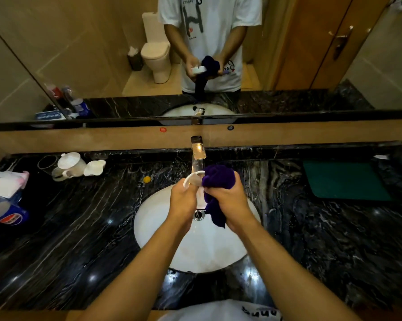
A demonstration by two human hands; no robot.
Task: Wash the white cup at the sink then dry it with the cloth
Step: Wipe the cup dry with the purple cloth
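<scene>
Over the white oval sink (158,228) I hold a white cup (194,180) in my left hand (182,196), its rim tilted toward the tap. My right hand (230,198) grips a dark purple cloth (218,178) bunched against the cup's mouth and side; a tail of the cloth hangs down past the drain (198,215). Most of the cup's body is hidden by my fingers and the cloth. The chrome tap (198,150) stands just behind the cup, with no water visibly running.
On the black marble counter (79,228), a lidded white jug (71,164), a glass (47,163) and a white dish (94,167) stand at the back left. Packets (5,198) lie at the far left. A green mat (346,180) lies at the right. A mirror (102,54) faces me.
</scene>
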